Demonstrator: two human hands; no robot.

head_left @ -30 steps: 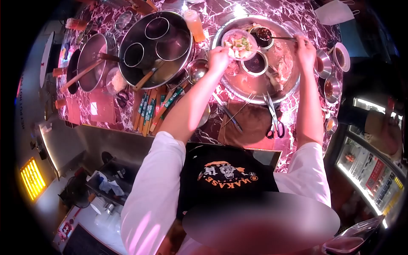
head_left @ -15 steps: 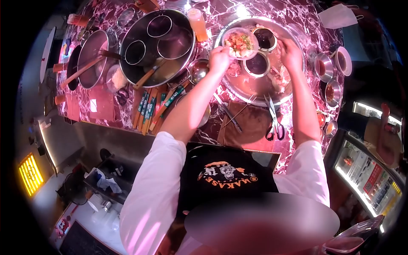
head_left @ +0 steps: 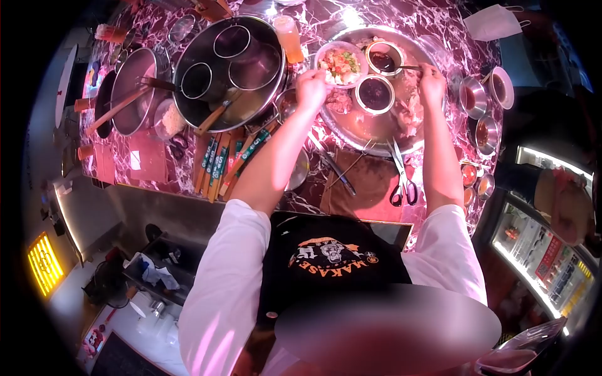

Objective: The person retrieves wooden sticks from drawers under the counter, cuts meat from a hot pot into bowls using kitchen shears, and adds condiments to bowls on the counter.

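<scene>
My left hand [head_left: 311, 91] grips the near rim of a bowl of chopped food [head_left: 340, 64], topped with red and green bits. This bowl is over the left part of a wide metal pan [head_left: 370, 141]. My right hand [head_left: 431, 81] is closed on the handle of a spoon [head_left: 409, 67], which reaches left into the farther cup of dark sauce [head_left: 380, 61]. Nearer to me is a second cup of dark sauce [head_left: 374, 94]. Pieces of meat [head_left: 411, 113] lie in the pan around the cups.
On the left stands a large pot [head_left: 276, 88] with round strainers and a wooden-handled tool. Scissors [head_left: 401, 182] and tongs [head_left: 338, 169] lie at the pan's near side. Small sauce bowls [head_left: 471, 97] line the right. A squeeze bottle [head_left: 288, 39] stands behind.
The bowl of food and my left hand have shifted slightly left. My right hand has drawn back from beside the farther cup, and the spoon handle now shows between them.
</scene>
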